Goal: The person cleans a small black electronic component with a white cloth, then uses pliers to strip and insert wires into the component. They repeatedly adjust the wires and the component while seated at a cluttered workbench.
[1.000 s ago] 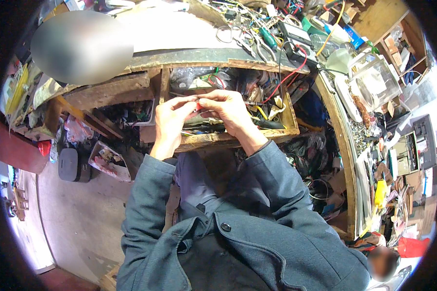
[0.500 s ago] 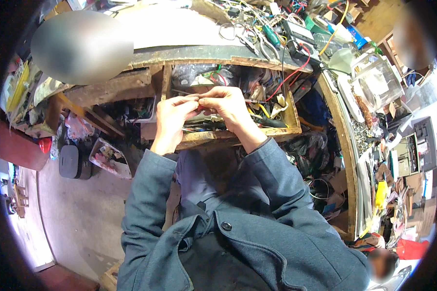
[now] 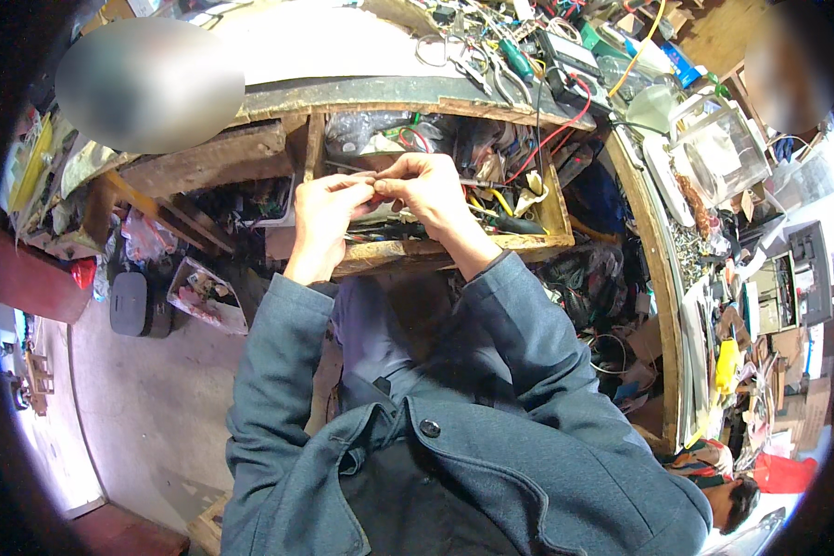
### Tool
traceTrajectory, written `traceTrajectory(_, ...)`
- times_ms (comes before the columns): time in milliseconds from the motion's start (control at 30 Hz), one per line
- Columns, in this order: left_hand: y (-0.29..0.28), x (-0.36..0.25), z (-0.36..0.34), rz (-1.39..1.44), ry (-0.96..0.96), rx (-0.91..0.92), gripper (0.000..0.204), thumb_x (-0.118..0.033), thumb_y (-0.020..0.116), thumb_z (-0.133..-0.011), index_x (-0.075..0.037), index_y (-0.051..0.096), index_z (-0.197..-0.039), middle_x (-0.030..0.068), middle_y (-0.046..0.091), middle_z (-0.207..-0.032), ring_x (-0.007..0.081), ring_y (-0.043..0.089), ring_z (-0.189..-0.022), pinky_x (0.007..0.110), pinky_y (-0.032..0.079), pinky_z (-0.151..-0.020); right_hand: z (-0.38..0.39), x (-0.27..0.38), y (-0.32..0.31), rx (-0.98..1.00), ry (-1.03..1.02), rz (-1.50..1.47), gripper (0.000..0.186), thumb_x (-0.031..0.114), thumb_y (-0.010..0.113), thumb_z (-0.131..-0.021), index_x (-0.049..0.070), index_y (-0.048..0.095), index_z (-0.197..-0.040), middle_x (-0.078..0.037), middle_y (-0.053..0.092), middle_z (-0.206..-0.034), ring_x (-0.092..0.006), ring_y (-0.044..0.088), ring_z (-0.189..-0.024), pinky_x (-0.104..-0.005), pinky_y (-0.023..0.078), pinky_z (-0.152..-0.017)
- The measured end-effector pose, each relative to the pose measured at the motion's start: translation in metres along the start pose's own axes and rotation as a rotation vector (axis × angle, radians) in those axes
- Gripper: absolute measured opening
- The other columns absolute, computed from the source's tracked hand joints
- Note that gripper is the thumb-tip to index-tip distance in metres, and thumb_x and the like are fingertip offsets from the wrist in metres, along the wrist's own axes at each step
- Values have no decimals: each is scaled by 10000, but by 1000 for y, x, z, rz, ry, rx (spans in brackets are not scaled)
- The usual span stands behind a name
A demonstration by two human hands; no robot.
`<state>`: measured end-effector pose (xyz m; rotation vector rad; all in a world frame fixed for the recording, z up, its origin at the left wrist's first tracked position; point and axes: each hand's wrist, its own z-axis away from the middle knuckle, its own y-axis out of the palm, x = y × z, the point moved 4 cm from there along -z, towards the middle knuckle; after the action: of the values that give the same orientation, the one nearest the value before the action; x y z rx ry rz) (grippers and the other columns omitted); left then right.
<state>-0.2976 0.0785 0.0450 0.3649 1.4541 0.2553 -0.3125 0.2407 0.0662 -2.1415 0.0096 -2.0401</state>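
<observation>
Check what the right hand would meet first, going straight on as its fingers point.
Most likely the left hand, close ahead of the right hand; any gap in depth between them is unclear.

A hand could pass over the drawer's (image 3: 385,252) front right, beside the right hand (image 3: 426,196), but the bench edge (image 3: 361,97) and a slanting red wire (image 3: 587,104) obstruct the back.

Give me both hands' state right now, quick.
Left hand: closed, pinching a small reddish thing, mostly hidden.
Right hand: closed, pinching at the same thing; exactly what it is can't be told.
</observation>
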Motion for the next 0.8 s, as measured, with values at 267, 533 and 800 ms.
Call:
traceTrajectory(267, -3, 1, 0, -18, 0, 1, 182, 7, 687, -893, 88, 723, -1052, 150, 740, -1046, 216, 731, -898, 317, 612, -805, 2, 9, 1, -6, -96, 162, 108, 38, 766, -854, -45, 747, -921, -111, 751, -805, -138, 708, -705, -256, 560, -612)
traceTrajectory(533, 2, -5, 2, 21, 43, 26, 208, -22, 698, -912, 81, 726, -1090, 147, 734, -1087, 206, 722, -954, 324, 604, -863, 9, -7, -3, 43, -33, -231, 192, 47, 759, -885, -41, 749, -1055, -104, 760, -905, -139, 709, -782, -265, 581, -717)
traceTrajectory(800, 1, -4, 2, 46, 22, 37, 252, -34, 701, -922, 83, 707, -1146, 149, 735, -1097, 198, 720, -962, 314, 593, -884, 14, -2, -6, -11, -68, -205, 150, 63, 777, -871, -14, 754, -997, -84, 754, -875, -127, 696, -737, -271, 582, -682)
